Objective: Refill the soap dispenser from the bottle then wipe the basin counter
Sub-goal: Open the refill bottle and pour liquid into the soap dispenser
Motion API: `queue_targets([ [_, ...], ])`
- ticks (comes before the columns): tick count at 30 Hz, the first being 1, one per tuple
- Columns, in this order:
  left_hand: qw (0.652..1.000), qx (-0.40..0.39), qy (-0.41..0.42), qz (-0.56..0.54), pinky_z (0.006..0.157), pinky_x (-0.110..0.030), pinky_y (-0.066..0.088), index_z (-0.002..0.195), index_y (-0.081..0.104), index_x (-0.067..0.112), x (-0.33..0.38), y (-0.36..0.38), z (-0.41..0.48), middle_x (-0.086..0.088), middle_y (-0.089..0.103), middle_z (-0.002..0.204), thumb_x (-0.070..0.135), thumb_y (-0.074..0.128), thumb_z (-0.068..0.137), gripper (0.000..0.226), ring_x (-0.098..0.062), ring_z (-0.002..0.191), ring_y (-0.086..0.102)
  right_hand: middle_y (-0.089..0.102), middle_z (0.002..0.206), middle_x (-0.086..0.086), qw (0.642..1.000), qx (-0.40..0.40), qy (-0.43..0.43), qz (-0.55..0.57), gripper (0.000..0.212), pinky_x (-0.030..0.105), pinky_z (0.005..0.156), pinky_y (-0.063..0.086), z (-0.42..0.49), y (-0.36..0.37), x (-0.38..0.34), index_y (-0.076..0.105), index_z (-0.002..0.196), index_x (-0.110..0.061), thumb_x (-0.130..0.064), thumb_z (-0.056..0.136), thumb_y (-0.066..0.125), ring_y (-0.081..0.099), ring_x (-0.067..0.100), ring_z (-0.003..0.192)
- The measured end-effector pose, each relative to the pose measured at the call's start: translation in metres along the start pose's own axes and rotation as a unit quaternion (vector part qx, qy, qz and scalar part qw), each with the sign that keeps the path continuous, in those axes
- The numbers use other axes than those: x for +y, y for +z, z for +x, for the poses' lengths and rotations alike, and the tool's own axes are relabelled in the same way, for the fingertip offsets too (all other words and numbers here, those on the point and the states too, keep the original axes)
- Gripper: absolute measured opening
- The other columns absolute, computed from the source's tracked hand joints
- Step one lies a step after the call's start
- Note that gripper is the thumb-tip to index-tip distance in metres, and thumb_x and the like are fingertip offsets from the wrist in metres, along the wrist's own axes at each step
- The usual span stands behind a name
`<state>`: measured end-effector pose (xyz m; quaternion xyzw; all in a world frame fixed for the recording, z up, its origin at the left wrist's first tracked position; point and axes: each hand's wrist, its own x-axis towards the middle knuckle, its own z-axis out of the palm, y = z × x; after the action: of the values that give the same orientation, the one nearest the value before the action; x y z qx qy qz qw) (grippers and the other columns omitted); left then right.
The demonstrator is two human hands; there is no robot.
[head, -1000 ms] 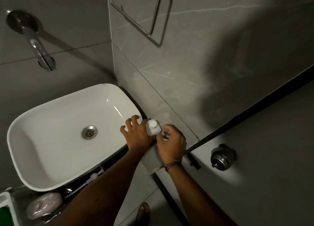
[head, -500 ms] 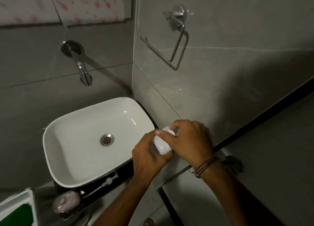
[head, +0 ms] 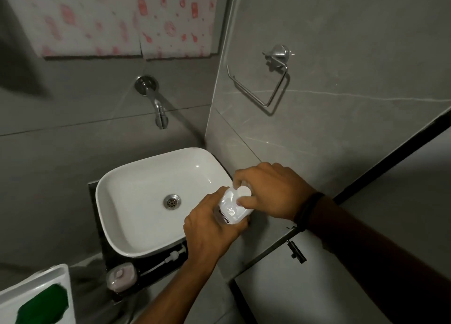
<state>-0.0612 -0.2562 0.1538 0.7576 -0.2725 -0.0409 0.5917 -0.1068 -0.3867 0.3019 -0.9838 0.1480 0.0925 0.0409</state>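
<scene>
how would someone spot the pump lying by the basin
Start at the white basin and drop to its near edge, where a dark counter shows. The pump lies flat there, left of the left hand. It is thin and white with a long tube, unlike the squat pinkish container beside it.

glossy white basin (head: 136,189), shiny metal tap (head: 158,109)

White bottle (head: 231,207): gripped from below by left hand (head: 210,228); right hand (head: 268,192) pinches its cap (head: 244,192). White basin (head: 136,201) at 9 o'clock of bottle; wall tap (head: 158,106) at 12 o'clock of basin.
</scene>
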Motion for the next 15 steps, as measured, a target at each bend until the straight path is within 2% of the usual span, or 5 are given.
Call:
queue_targets([
  [2,1.000,0.000,-0.007,-0.002,0.071,0.004,0.040,0.123,0.055,0.052,-0.001,-0.006,-0.002,0.048,0.057,0.088,0.062,0.084,0.061,0.069,0.030,0.092,0.056,0.068,0.111,-0.010,0.997,-0.008,-0.047,0.060,0.045,0.034,0.078,0.058,-0.003,-0.005,0.000,0.061,0.121,-0.039,-0.028,0.080,0.075,0.068,0.018,0.095],
  [6,1.000,0.002,-0.005,0.014,0.067,0.004,0.038,0.121,0.048,0.059,0.000,-0.014,-0.002,0.053,0.056,0.085,0.066,0.078,0.059,0.068,0.030,0.089,0.055,0.070,0.111,-0.003,0.999,0.022,0.009,-0.027,0.049,0.033,0.078,0.054,0.002,0.005,-0.011,0.063,0.121,-0.034,-0.069,0.086,0.061,0.068,0.022,0.095],
  [10,1.000,0.003,-0.011,0.005,0.069,0.004,0.041,0.120,0.054,0.053,-0.005,-0.018,-0.003,0.045,0.059,0.084,0.063,0.084,0.060,0.067,0.018,0.086,0.063,0.071,0.110,-0.009,0.994,-0.009,-0.052,0.099,0.044,0.034,0.082,0.060,0.003,0.002,-0.011,0.066,0.121,-0.037,-0.030,0.078,0.077,0.069,0.016,0.096],
  [13,1.000,0.006,-0.004,0.002,0.073,0.000,0.038,0.126,0.054,0.050,-0.005,-0.021,-0.003,0.036,0.061,0.091,0.062,0.081,0.059,0.074,0.023,0.081,0.059,0.069,0.116,-0.006,1.000,-0.010,-0.002,0.027,0.052,0.033,0.082,0.055,0.003,0.003,-0.015,0.059,0.128,-0.035,-0.060,0.084,0.069,0.067,0.018,0.100],
  [15,1.000,0.003,0.006,-0.008,0.072,-0.006,0.042,0.122,0.061,0.043,-0.007,-0.020,-0.003,0.027,0.065,0.095,0.056,0.087,0.060,0.068,0.019,0.076,0.058,0.071,0.115,-0.003,1.000,-0.001,-0.007,0.015,0.037,0.034,0.082,0.056,0.005,0.010,-0.015,0.066,0.121,-0.034,-0.047,0.087,0.070,0.068,0.022,0.101],
])
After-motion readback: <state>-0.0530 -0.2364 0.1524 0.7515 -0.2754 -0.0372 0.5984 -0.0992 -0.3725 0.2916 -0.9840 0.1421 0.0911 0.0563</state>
